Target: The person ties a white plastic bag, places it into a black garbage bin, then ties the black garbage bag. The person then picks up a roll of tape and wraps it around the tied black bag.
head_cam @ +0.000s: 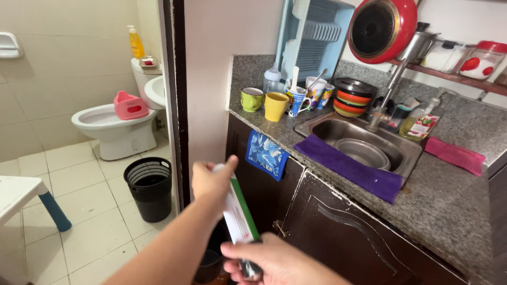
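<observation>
One long white-and-green tube [240,214] is gripped at both ends near the dark cabinet, by the left hand [211,182] above and the right hand [274,261] below. Two mugs, green [252,98] and yellow [275,106], are seen far on the speckled granite counter [449,200]; a tiled bathroom lies left.

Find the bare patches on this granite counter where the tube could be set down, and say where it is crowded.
Free: the counter right of the purple cloth and in front of the pink cloth. Crowded: the back corner with mugs and bowls, and behind the sink around the bottle.
</observation>
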